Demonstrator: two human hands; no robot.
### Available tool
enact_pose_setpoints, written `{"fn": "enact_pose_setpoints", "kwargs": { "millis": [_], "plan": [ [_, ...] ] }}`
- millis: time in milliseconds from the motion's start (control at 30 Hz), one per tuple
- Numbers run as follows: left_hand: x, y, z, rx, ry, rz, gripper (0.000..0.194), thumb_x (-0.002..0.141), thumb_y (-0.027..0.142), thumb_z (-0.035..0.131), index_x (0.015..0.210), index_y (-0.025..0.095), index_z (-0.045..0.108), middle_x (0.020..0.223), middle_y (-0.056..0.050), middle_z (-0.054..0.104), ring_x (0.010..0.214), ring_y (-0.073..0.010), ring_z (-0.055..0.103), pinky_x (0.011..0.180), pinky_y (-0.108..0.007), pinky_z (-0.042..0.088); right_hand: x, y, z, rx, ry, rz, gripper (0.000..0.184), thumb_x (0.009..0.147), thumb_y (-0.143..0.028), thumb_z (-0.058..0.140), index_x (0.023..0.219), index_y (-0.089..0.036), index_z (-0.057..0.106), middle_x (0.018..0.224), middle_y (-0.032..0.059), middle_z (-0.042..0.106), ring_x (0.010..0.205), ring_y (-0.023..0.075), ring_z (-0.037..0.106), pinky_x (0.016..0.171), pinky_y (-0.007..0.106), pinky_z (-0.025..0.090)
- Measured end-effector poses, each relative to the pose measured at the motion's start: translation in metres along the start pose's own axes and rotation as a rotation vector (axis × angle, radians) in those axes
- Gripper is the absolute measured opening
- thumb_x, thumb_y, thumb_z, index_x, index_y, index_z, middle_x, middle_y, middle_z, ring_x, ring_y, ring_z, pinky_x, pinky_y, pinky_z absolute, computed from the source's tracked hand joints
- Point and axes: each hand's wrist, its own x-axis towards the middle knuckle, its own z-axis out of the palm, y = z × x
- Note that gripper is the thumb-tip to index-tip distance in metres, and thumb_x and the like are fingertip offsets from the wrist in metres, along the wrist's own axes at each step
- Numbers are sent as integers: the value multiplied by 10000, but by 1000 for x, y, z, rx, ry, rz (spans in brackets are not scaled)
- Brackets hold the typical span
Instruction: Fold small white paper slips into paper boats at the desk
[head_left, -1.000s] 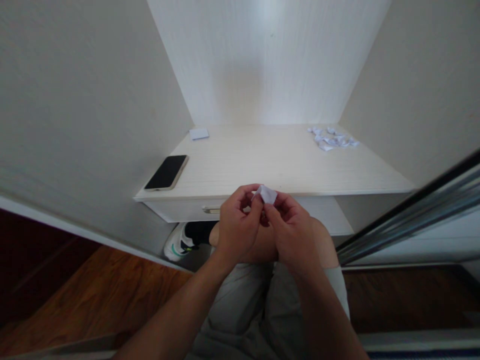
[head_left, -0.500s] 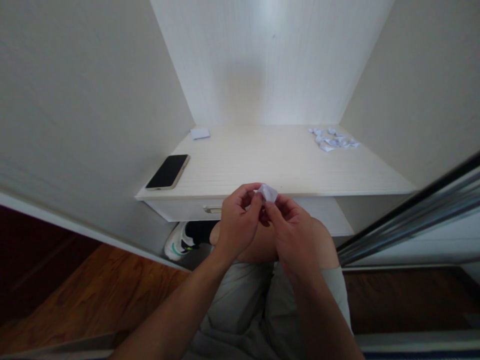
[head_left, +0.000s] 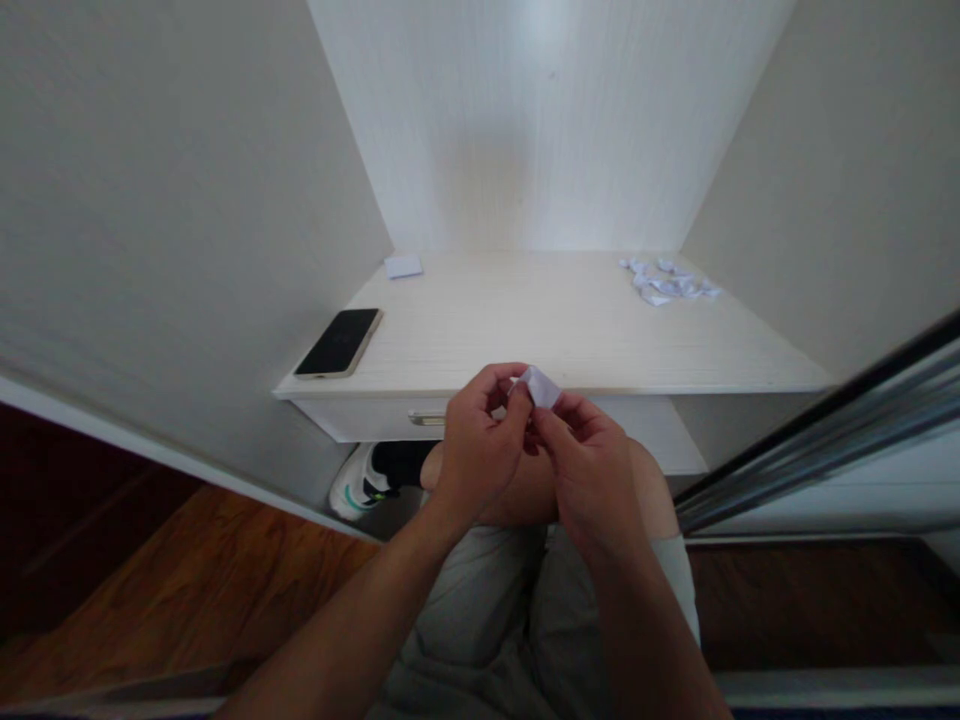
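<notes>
A small folded piece of white paper (head_left: 541, 387) is pinched between my two hands, just in front of the shelf's front edge and above my knee. My left hand (head_left: 486, 430) grips its left side with thumb and index finger. On the lower right, my right hand (head_left: 583, 450) holds the paper between thumb and fingers. The fingertips cover the paper's lower part, so its full shape is hidden.
A phone (head_left: 340, 343) lies at the left of the white shelf (head_left: 495, 320). Behind it rests a flat white paper stack (head_left: 403, 267). Several folded paper pieces (head_left: 667, 285) lie back right. Side panels flank the shelf; a drawer handle (head_left: 426, 419) is below.
The paper shows slightly larger and tilts a little more to the right between my fingers. Both hands keep their pinch in nearly the same place.
</notes>
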Motion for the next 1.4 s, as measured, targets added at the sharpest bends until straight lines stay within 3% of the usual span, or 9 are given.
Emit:
{"fn": "enact_pose_setpoints", "kwargs": {
  "millis": [300, 700, 967, 1067, 1200, 1300, 1400],
  "plan": [
    [-2, 4, 2, 8, 18, 27, 123, 916, 237, 658, 1011, 162, 682, 711, 24, 675, 475, -91, 612, 410, -171, 513, -2, -1, 2, -98, 49, -83, 151, 836, -293, 756, 912, -171, 708, 793, 10, 710, 681, 121, 636, 645, 256, 504],
    [-2, -4, 3, 26, -6, 20, 152, 945, 295, 659, 1032, 174, 689, 780, -1, 707, 480, -101, 611, 422, -206, 515, -1, -1, 2, -47, 84, -34, 177, 821, -314, 783, 863, -169, 691, 755, -3, 679, 648, 108, 608, 606, 240, 477],
    [-5, -11, 0, 252, 14, 185, 181, 1006, 291, 589, 1079, 196, 724, 907, -38, 759, 710, -136, 708, 587, -208, 587, 1, 1, 5, -37, 162, -13, 177, 809, -320, 792, 861, -181, 696, 766, -1, 679, 658, 121, 598, 616, 251, 475],
    [-5, -11, -3, 316, 19, 219, 190, 1004, 275, 582, 1097, 197, 728, 908, -43, 760, 767, -155, 722, 635, -226, 603, 2, -1, 2, 36, 106, 2, 173, 776, -287, 824, 832, -183, 697, 741, -17, 670, 644, 110, 596, 611, 239, 472],
    [-1, -4, -6, 281, -27, 155, 171, 961, 268, 626, 1070, 185, 729, 789, -20, 726, 606, -134, 681, 512, -203, 564, 5, -5, -9, 88, -27, 1, 209, 789, -259, 814, 984, -208, 755, 885, 4, 754, 717, 119, 658, 666, 244, 510],
    [3, 2, -8, 186, -80, 74, 186, 942, 305, 662, 1055, 173, 728, 732, -4, 696, 496, -120, 644, 424, -197, 536, 7, -10, -15, -46, -43, -52, 189, 841, -332, 786, 978, -203, 768, 776, -2, 740, 655, 124, 640, 627, 251, 497],
    [5, 3, -11, 173, -100, 58, 213, 935, 341, 684, 1051, 169, 734, 734, -10, 701, 511, -123, 654, 427, -193, 550, 9, -16, -13, -267, -4, -140, 184, 878, -358, 743, 923, -181, 765, 670, -6, 706, 601, 137, 627, 586, 260, 480]
  ]
}}
